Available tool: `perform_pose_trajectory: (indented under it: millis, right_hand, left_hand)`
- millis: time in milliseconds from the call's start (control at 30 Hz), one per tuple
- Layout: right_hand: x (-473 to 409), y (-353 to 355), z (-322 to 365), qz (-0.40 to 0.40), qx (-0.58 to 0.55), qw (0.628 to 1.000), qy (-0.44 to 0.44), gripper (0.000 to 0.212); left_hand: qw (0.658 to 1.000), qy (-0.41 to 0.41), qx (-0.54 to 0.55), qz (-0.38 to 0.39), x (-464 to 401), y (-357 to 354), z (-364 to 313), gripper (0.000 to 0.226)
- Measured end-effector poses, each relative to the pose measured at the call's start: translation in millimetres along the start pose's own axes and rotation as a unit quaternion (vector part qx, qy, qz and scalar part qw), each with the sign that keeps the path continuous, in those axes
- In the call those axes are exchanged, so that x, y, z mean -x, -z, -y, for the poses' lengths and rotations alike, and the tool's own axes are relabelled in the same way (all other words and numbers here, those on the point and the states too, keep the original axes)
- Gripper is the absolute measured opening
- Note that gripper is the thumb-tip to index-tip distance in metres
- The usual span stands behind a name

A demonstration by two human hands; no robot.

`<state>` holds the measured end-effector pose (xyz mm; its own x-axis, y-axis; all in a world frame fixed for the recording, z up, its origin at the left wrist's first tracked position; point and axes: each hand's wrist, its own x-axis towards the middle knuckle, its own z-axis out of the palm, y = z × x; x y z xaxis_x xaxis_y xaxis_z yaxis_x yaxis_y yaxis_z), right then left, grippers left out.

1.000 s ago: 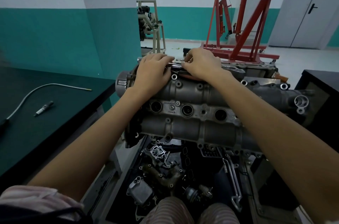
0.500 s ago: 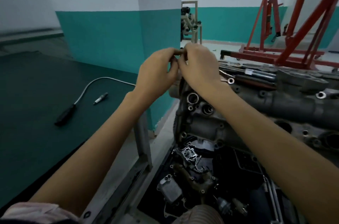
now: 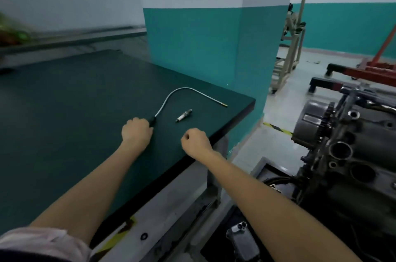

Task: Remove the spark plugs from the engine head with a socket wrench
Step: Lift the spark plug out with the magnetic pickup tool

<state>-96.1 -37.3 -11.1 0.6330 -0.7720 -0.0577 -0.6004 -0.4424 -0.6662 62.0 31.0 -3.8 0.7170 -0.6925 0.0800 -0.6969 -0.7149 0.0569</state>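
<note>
**Hands at the desk, flexible tool gripped, one plug already out**

Just left of frame centre, the left hand (image 3: 136,132) is curled round the black handle of a flexible pick-up tool with a silver gooseneck shaft and a small brass tip (image 3: 171,98), which lies in an arc across the dark green desk (image 3: 64,111). The right hand (image 3: 196,140) hovers at the desk's near edge with its fingers curled into a loose fist; whether it pinches anything small cannot be told. Between the two hands and a little further up the frame lies a loose metal spark plug with a white insulator (image 3: 183,115), just beside the tool's shaft but not touching it. The grey cast-metal engine head (image 3: 353,154) sits at the right edge of the frame, well apart from the desk, with open round bores facing the camera. No socket wrench shows clearly here.

The risks, as I judge them: lifting the tool by its handle could let the curved shaft sweep sideways and knock the plug, which would roll toward the desk's edge and drop to the floor, cracking its insulator. The springy shaft may also whip as it comes up. Remaining plugs sit deep in their wells, so a weak hold at the tip could drop one back down.
</note>
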Motion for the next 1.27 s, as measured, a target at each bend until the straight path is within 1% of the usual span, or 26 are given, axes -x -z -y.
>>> perform_pose_trajectory:
  millis: [33, 100, 133, 200, 233, 267, 300, 333, 400, 500, 533, 567, 633, 667, 700, 733, 800, 833, 867, 900, 967, 1067, 1133, 1167, 1200, 1267]
  right_hand:
    - [-4, -4, 0, -0.01, -0.014, 1.0, -0.014, 0.031]
    - [-10, -6, 3, -0.021, -0.035, 0.999, -0.026, 0.032]
    - [-12, -6, 7, -0.014, -0.062, 0.998, -0.025, 0.032]
    - [-15, -7, 18, 0.023, -0.203, 0.978, -0.042, 0.032]
    - [-14, -7, 25, 0.055, -0.306, 0.948, -0.067, 0.03]
    - [-13, -5, 31, 0.092, -0.402, 0.906, -0.095, 0.027]
    - [-10, -1, 35, 0.127, -0.473, 0.864, -0.116, 0.023]
    - [-8, 4, 38, 0.15, -0.503, 0.842, -0.128, 0.021]
    - [-1, 19, 38, 0.163, -0.496, 0.844, -0.123, 0.018]
    - [23, 49, 32, 0.13, -0.453, 0.88, -0.067, 0.018]
    - [35, 63, 29, 0.117, -0.437, 0.891, -0.039, 0.019]
    - [49, 77, 24, 0.109, -0.424, 0.899, -0.013, 0.02]
    - [78, 108, 13, 0.101, -0.392, 0.914, 0.031, 0.02]
    - [93, 123, 6, 0.096, -0.375, 0.921, 0.048, 0.019]
    - [109, 139, -1, 0.092, -0.363, 0.925, 0.061, 0.019]
    - [126, 154, -8, 0.085, -0.349, 0.931, 0.071, 0.018]
    - [160, 180, -22, 0.064, -0.315, 0.943, 0.091, 0.019]
    - [177, 192, -30, 0.053, -0.299, 0.947, 0.103, 0.021]
    - [194, 205, -39, 0.046, -0.286, 0.95, 0.114, 0.024]
    - [212, 217, -48, 0.041, -0.275, 0.953, 0.123, 0.028]
    - [248, 241, -67, 0.027, -0.255, 0.958, 0.132, 0.033]
    - [292, 267, -94, -0.037, -0.208, 0.968, 0.138, 0.037]
    - [309, 274, -107, -0.095, -0.153, 0.974, 0.138, 0.042]
    - [315, 276, -111, -0.123, -0.136, 0.974, 0.134, 0.043]
    - [318, 278, -114, -0.148, -0.137, 0.971, 0.129, 0.044]
    - [324, 284, -115, -0.186, -0.172, 0.958, 0.131, 0.045]
  left_hand:
    - [1.0, 0.007, 0.028, 0.002, 0, 4, -5, 0.026]
    - [0.981, 0.047, 0.181, 0.061, 0, 12, -15, 0.026]
    - [0.952, 0.074, 0.274, 0.111, 3, 17, -20, 0.024]
    - [0.872, 0.11, 0.436, 0.196, 19, 27, -32, 0.019]
    - [0.839, 0.112, 0.494, 0.198, 30, 28, -40, 0.019]
    - [0.813, 0.113, 0.543, 0.18, 42, 27, -48, 0.023]
    - [0.799, 0.116, 0.572, 0.147, 54, 26, -56, 0.029]
    - [0.8, 0.116, 0.579, 0.103, 67, 23, -65, 0.037]
    - [0.818, 0.093, 0.568, 0.001, 96, 17, -79, 0.04]
    - [0.847, 0.003, 0.51, -0.153, 128, 16, -89, 0.024]
    - [0.846, -0.015, 0.494, -0.198, 132, 17, -91, 0.02]
    - [0.835, -0.019, 0.501, -0.225, 135, 20, -94, 0.02]
    - [0.784, -0.006, 0.564, -0.261, 132, 32, -100, 0.012]
    - [0.758, -0.007, 0.597, -0.262, 126, 40, -103, 0.004]
    - [0.747, -0.016, 0.612, -0.258, 120, 50, -107, 0.012]
    - [0.758, -0.041, 0.605, -0.241, 113, 58, -112, 0.03]
    - [0.803, -0.089, 0.55, -0.211, 96, 74, -124, 0.06]
    - [0.818, -0.106, 0.527, -0.205, 90, 81, -132, 0.065]
    - [0.822, -0.123, 0.52, -0.197, 84, 88, -138, 0.063]
    - [0.817, -0.14, 0.53, -0.179, 79, 95, -145, 0.052]
    - [0.789, -0.176, 0.58, -0.099, 81, 107, -161, 0.029]
    - [0.741, -0.241, 0.627, -0.003, 109, 120, -194, 0.047]
    - [0.696, -0.262, 0.667, 0.039, 140, 127, -218, 0.05]
    - [0.678, -0.276, 0.68, 0.042, 156, 130, -230, 0.049]
    - [0.676, -0.292, 0.676, 0.029, 171, 134, -241, 0.048]
    - [0.692, -0.34, 0.636, -0.014, 203, 141, -261, 0.046]
